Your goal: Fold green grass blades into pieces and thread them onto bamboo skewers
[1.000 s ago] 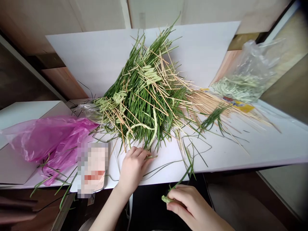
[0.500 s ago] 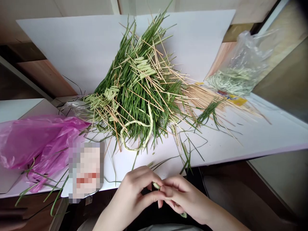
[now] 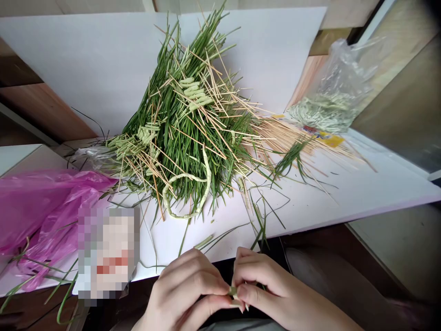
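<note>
My left hand [image 3: 189, 289] and my right hand [image 3: 270, 285] meet at the front edge of the table. Between their fingertips is a short pale green piece of long bean [image 3: 233, 291], pinched from both sides; much of it is hidden. Beyond them a whole pale long bean [image 3: 208, 172] curls in a loop at the front of a heap of green chives [image 3: 193, 147]. Short bean pieces threaded close together [image 3: 196, 94] lie on top, with more at the heap's left side. Thin wooden skewers [image 3: 215, 122] lie scattered across the greens.
A pink plastic bag [image 3: 65, 197] lies at the left, beside a blurred-out flat item [image 3: 115, 234]. Many skewers [image 3: 292, 133] are spread to the right. A clear bag of pale green strips [image 3: 325, 110] stands at the back right. Loose chive leaves [image 3: 263, 220] litter the white table [image 3: 327, 193].
My hands have drawn slightly apart and the right fingers have curled in more. The bean piece shows between the fingertips now. The whole scene has shifted left as my head turned.
</note>
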`<state>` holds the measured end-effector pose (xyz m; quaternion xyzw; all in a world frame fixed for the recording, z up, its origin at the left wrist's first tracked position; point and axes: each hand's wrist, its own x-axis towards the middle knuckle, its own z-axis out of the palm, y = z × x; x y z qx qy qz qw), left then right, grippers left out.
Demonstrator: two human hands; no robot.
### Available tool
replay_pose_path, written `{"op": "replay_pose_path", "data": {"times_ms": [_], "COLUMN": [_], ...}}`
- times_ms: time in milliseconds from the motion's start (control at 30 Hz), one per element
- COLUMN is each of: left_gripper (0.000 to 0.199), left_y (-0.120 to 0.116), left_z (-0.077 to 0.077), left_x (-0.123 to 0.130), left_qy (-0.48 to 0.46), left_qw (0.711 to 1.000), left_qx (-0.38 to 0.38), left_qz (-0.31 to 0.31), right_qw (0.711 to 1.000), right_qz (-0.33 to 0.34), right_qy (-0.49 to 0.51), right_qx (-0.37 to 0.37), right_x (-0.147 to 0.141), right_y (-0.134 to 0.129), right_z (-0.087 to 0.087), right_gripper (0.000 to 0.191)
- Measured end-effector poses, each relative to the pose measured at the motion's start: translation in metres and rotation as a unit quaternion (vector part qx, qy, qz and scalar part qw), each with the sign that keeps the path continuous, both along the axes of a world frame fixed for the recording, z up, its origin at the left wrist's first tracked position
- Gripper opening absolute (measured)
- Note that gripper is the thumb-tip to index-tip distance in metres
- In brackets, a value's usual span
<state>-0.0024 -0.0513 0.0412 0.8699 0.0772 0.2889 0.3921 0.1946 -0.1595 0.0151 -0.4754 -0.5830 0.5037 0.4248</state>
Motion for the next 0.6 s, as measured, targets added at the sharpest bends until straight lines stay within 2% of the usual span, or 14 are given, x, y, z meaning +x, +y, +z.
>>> {"op": "replay_pose_path", "data": {"times_ms": [100,167,267,400,467,600], "left_gripper": [0.005,0.002,0.014,0.032,0.036,0.034], "left_y": [-0.001,-0.001,-0.001,-0.008,-0.012,-0.016], "left_z": [0.004,0.007,0.009,0.006,0.003,-0.002], "left_x": [-0.001,0.000,0.004,0.012,0.015,0.017], "left_qy": [0.003,0.028,0.099,0.134,0.134,0.126], "left_qw": [1.000,0.999,0.989,0.951,0.939,0.937], "left_qx": [0.001,0.016,0.112,0.279,0.315,0.324], "left_qz": [0.009,0.016,0.009,0.019,0.028,0.035], "right_qw": [0.999,0.999,0.994,0.987,0.985,0.979], "right_qz": [0.001,0.021,0.054,0.060,0.063,0.076], "right_qy": [-0.032,-0.037,-0.027,-0.003,0.017,0.057], "right_qx": [0.004,-0.020,-0.090,-0.151,-0.159,-0.181], "right_x": [0.002,0.005,0.008,0.008,0.007,0.008], "right_y": [-0.003,-0.005,-0.008,-0.006,-0.004,-0.005], "right_z": [0.005,0.007,0.006,0.004,0.004,0.005], "right_gripper": [0.033,0.035,0.037,0.038,0.040,0.046]}}
